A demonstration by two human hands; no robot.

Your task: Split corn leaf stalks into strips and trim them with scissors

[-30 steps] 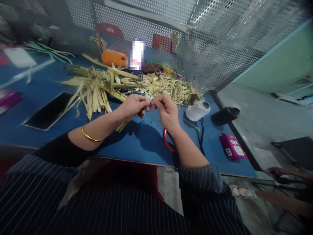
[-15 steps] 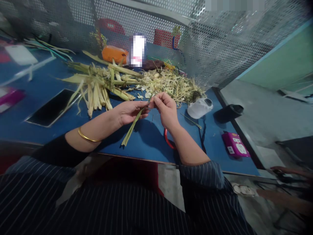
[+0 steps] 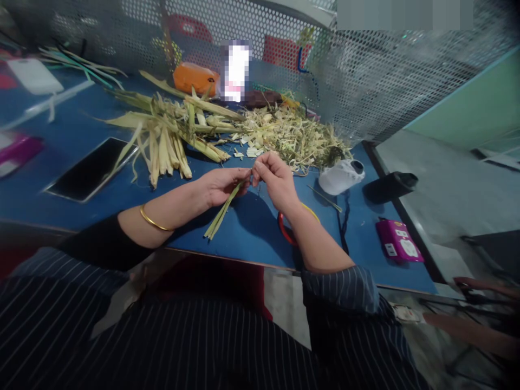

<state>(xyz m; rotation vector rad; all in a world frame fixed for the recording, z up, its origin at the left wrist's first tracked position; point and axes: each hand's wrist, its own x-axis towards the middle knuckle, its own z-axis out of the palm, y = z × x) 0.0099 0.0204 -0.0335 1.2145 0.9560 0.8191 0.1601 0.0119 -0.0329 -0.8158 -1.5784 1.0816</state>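
Note:
A narrow green husk strip hangs from my left hand, its lower end split into thin tails above the blue table. My left fingers are closed round its upper part. Against them, my right hand pinches at the top of the strip. The fingers hide that end, so what exactly lies in the right pinch is hard to see. Behind the left hand lies a bundle of pale corn husks. A heap of shredded husk bits spreads just beyond the right hand.
Under my right forearm lie a red ring and a yellow ring. To the right are a white roll, a black cylinder and a purple packet. A black tablet-like panel lies left. Perforated metal stands behind.
The view has shifted slightly. My hands stay together at the strip's top; the bit of strip that showed above my fingertips is now hidden, and its tails look narrower.

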